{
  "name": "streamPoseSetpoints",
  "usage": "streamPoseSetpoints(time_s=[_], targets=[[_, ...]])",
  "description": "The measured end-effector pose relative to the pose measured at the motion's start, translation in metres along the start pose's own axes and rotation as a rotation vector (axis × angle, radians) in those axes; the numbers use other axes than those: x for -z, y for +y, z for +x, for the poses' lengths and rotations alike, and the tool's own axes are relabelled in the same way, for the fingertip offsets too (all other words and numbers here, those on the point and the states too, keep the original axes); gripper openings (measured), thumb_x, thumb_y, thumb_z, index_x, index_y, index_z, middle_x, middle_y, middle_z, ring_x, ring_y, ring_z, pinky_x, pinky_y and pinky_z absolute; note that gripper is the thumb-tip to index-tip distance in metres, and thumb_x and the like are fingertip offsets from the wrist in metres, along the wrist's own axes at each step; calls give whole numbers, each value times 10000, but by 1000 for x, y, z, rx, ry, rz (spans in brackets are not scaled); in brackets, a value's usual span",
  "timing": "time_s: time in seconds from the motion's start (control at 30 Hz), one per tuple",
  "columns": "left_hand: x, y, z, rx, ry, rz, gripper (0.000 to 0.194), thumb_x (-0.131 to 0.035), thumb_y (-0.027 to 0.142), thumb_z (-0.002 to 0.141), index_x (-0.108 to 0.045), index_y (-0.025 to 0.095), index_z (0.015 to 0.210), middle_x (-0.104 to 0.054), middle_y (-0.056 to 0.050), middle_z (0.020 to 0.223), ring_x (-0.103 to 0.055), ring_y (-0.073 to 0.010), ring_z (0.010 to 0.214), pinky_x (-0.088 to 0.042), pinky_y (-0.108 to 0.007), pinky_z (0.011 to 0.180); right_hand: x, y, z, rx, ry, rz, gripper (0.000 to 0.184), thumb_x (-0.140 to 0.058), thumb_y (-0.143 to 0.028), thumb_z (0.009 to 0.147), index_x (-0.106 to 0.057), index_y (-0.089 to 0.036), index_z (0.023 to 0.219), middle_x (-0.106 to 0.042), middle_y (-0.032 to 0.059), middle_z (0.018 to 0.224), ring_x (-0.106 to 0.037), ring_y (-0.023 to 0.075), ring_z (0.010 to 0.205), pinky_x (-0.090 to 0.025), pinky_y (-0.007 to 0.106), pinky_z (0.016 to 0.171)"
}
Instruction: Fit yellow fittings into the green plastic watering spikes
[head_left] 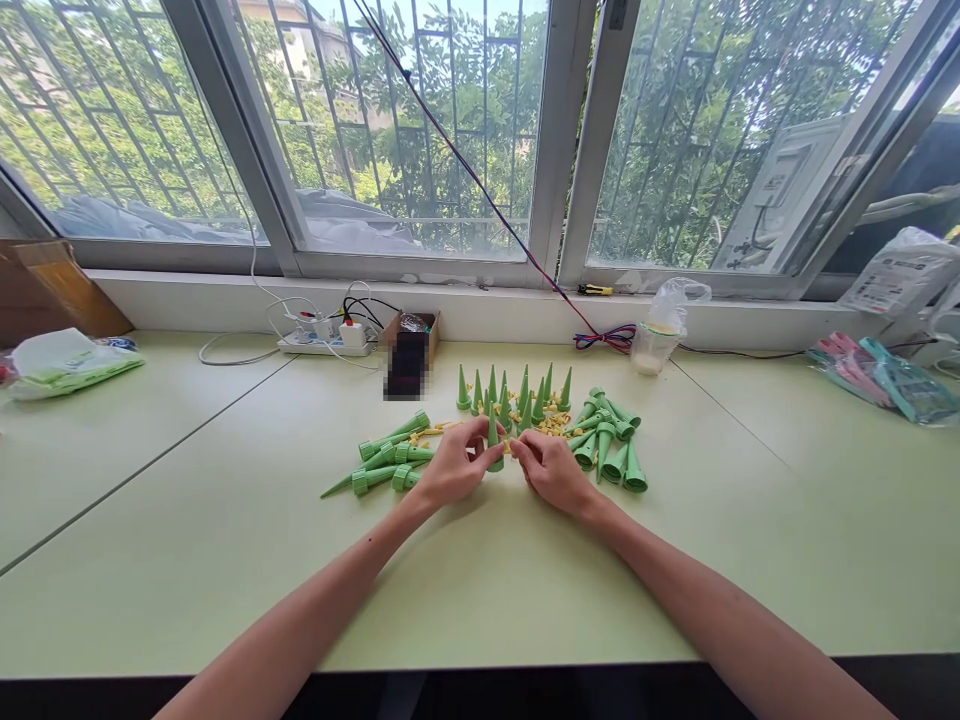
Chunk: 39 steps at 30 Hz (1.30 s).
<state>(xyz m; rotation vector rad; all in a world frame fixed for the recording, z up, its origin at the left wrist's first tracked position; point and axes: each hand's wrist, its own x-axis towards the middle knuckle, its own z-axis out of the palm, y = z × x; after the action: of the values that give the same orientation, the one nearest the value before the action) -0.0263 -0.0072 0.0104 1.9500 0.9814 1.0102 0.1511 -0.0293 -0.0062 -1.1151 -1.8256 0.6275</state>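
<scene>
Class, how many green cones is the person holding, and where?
1 green cone, upright in the left grip; the right grip pinches a small yellow piece. None seems hidden.

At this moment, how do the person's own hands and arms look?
The left hand and right hand wear no gloves; no ring or watch shows. Both forearms are bare, with no sleeve in view. A small spot marks the left.

1. A person's bare left forearm (322,590) and right forearm (705,590) extend forward from the lower edge, angling inward — hands nearly meeting at center.
2. The left hand (456,468) faces inward, thumb and fingers curved toward each other in a grasp.
3. The right hand (553,470) mirrors it — thumb and forefinger pinched, remaining fingers curled.
</scene>
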Motion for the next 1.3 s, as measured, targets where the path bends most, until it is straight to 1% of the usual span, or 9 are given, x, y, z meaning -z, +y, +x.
streamPoseSetpoints(time_s=[0.23,0.37,0.43,0.53,0.63,0.8,0.97,1.1,1.3], targets=[[-1,0,0,4,-21,9,220,-625,351,816,-589,169,935,-554,-4,759,-459,-97,578,-405,-200,491,-1,0,1,-25,-18,-11,499,-362,-465,979,-487,-193,581,-425,-37,434,-445,117,440,-360,242,527],[-1,0,1,2,-11,9,228,-621,367,818,-592,167,924,-548,-3,757,-447,-93,571,-399,-201,492,-2,1,1,-28,18,-6,490,-364,-463,980,-485,-189,593,-459,-28,463,-463,118,459,-374,249,543],[0,1,1,0,1,4,230,-613,376,822,-593,165,911,-534,0,750,-436,-90,565,-390,-199,486,-2,0,1,-51,40,40,422,-381,-461,974,-517,-186,685,-520,-19,533,-487,118,473,-384,244,522],[2,2,2,-9,23,6,219,-605,371,826,-586,163,890,-499,14,719,-413,-85,552,-373,-195,479,-2,-2,1,-56,32,125,270,-478,-442,933,-548,-183,903,-605,11,728,-524,114,504,-403,231,478],[2,4,3,-12,34,11,208,-601,359,827,-578,163,891,-473,26,697,-401,-83,548,-372,-192,483,-1,-2,1,-13,10,126,217,-521,-397,908,-554,-183,914,-615,36,846,-538,114,549,-431,236,498],[2,4,2,-2,19,7,226,-610,375,824,-577,159,883,-469,27,702,-385,-80,547,-357,-185,474,-2,2,1,-2,7,99,195,-492,-353,919,-540,-184,834,-565,4,713,-495,119,542,-404,242,511],[1,1,1,3,-5,14,216,-610,354,826,-579,159,915,-473,22,707,-400,-87,562,-369,-187,482,-2,4,2,5,25,7,281,-468,-356,935,-499,-182,717,-478,-31,573,-405,107,503,-324,239,503],[1,-2,1,2,-17,15,194,-616,320,819,-578,158,917,-485,18,719,-402,-88,572,-376,-188,491,-2,5,2,28,43,-44,363,-448,-381,952,-493,-175,656,-443,-34,548,-378,102,509,-285,238,506],[0,-1,1,1,-22,19,181,-597,317,827,-574,157,909,-472,25,695,-390,-87,560,-367,-188,483,-4,7,3,32,36,-54,425,-414,-389,971,-502,-168,619,-485,-20,559,-407,100,516,-297,237,524]])
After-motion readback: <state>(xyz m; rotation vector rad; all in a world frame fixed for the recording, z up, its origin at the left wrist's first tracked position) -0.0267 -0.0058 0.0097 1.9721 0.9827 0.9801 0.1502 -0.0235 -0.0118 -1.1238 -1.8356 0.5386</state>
